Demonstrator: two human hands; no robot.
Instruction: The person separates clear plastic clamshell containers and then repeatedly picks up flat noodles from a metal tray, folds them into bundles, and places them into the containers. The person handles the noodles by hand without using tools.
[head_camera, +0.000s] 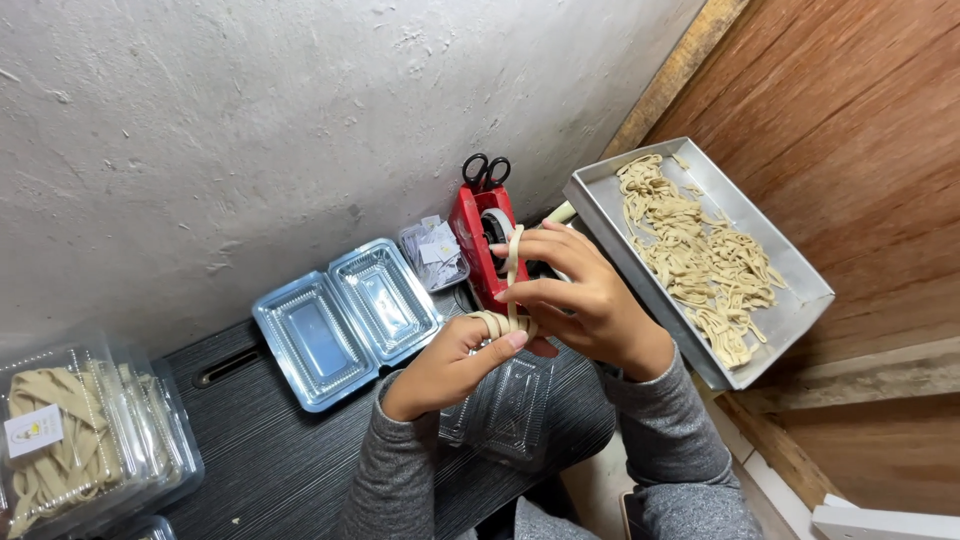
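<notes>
I see both hands over the counter (270, 450): left hand (450, 365) and right hand (580, 295) each grip the noodle strand (512, 270), looped between them, above a clear container (505, 410).

Noodle strip (512, 290): we lose its lower end inside the left hand (450, 365) and right hand (580, 300).
Clear container under the hands (505, 415): mostly covered by our wrists.
Filled containers (80, 440): cut off at the left and bottom edges.
Paper slips (435, 248): too small to tell.
Tape dispenser (480, 240): front hidden by fingers.
</notes>
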